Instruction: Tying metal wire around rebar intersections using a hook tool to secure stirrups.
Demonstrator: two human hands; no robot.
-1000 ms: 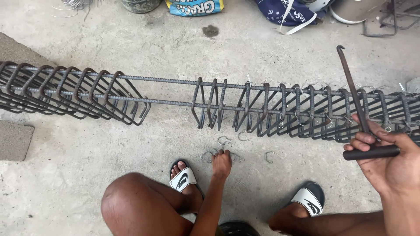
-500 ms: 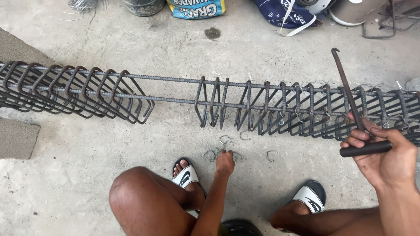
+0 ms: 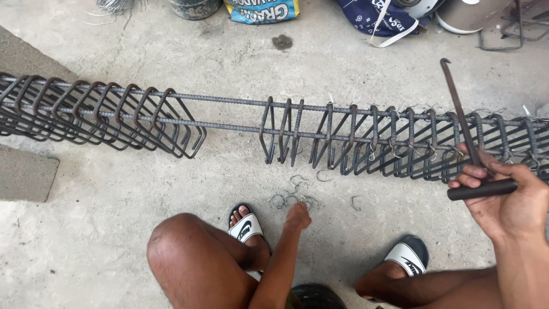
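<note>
Crouching, I reach my left hand (image 3: 298,216) to wire ties (image 3: 291,197) on the floor (image 3: 114,189), fingers bunched; my right hand (image 3: 506,203) grips a hook tool (image 3: 466,137) near the rebar cage (image 3: 366,137).

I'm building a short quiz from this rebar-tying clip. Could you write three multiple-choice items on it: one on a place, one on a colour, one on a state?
1. Where do the loose wire ties lie?
A. on the concrete floor
B. in a bucket
C. on a bench

2. What colour are the sandal straps?
A. red
B. white
C. green

3. What is the right hand doing?
A. hanging empty
B. resting flat on the floor
C. gripping a hooked metal tool

Answers: 1 A, the ties lie on bare concrete by the left hand; 2 B, both straps are white; 3 C, its fingers wrap the tool's handle.
</note>
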